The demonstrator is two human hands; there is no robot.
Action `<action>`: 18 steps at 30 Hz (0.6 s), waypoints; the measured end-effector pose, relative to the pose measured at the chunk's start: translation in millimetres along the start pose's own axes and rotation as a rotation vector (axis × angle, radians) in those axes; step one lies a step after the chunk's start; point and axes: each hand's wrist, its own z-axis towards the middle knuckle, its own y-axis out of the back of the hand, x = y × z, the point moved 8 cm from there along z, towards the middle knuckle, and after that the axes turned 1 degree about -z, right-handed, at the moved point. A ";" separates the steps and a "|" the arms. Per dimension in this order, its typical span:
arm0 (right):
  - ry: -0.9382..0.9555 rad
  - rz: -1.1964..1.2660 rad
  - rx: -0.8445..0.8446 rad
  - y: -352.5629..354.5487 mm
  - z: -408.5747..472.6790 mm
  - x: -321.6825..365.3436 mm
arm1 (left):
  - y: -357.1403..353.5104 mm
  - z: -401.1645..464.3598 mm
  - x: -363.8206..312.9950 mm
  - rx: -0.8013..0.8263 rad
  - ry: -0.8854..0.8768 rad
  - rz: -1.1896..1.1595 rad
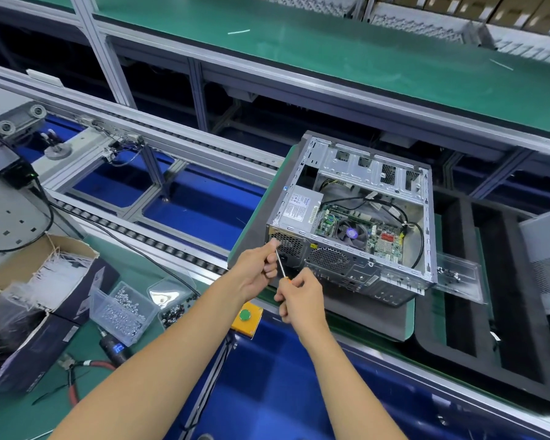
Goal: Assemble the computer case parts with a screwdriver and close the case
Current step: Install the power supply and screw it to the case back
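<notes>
While the right hand grips the screwdriver handle and the left hand's fingers pinch its shaft, the tip could slip off the open computer case's rear corner screw, at the pallet's near-left edge, dropping it.

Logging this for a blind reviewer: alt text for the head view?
Two bare hands hold a slim orange-handled screwdriver against the rear corner of an open grey metal computer case lying on a conveyor pallet: the left hand pinches the shaft near the tip, the right hand grips the handle. Clear plastic boxes of screws sit on the green bench at left.
</notes>
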 end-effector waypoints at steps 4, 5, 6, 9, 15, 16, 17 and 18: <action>0.004 0.070 -0.100 -10.0 -1.7 -1.2 | -1.9 5.7 -13.1 0.018 -0.003 0.094; 0.005 0.079 -0.113 -12.2 -1.9 -1.0 | -2.6 6.3 -16.3 0.023 -0.005 0.119; 0.006 0.087 -0.122 -14.4 -2.0 -0.6 | -3.1 6.6 -19.4 0.027 -0.006 0.145; -0.010 0.128 -0.142 -20.5 -1.7 -1.0 | -5.0 7.2 -25.4 0.038 0.007 0.223; -0.029 0.195 -0.161 -32.1 -0.1 -1.4 | -3.9 7.5 -33.0 0.051 0.032 0.301; -0.027 0.201 -0.163 -34.0 0.2 -0.7 | -3.1 8.2 -34.2 0.056 0.033 0.307; -0.028 0.209 -0.166 -35.5 0.8 -0.3 | -2.8 9.4 -34.9 0.060 0.034 0.315; -0.031 0.216 -0.170 -37.2 1.1 -0.4 | -2.3 10.6 -35.5 0.065 0.034 0.324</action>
